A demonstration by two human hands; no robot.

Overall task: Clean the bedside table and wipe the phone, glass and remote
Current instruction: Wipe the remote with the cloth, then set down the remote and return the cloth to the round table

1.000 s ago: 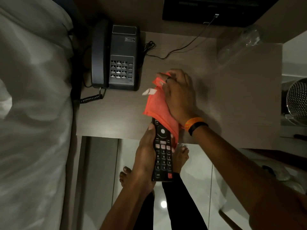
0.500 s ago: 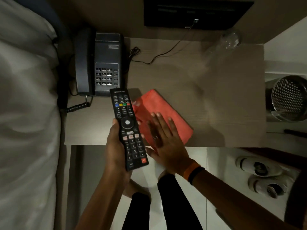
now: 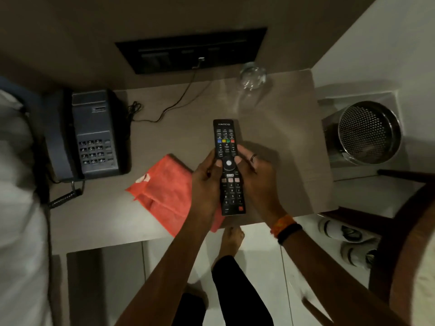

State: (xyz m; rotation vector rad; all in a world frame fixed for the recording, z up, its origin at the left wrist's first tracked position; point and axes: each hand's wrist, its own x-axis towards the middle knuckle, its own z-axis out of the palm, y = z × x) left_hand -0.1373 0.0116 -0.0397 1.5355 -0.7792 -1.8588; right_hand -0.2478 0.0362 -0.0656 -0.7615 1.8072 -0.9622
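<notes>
A black remote with coloured buttons hovers over the middle of the wooden bedside table. My left hand grips its left side and my right hand grips its right side, both thumbs on the button face. A folded red cloth lies flat on the table left of my hands, held by neither. The dark corded phone sits at the table's left end. A clear glass stands at the far edge near the wall.
A black wall panel with a thin cable running down is behind the table. A perforated metal bin stands to the right. White bedding lies along the left. White shoes and a dark chair are lower right.
The red cloth has been let go and now lies on the table. The remote has moved right toward the table's middle, and my right hand has joined the left in holding it.
</notes>
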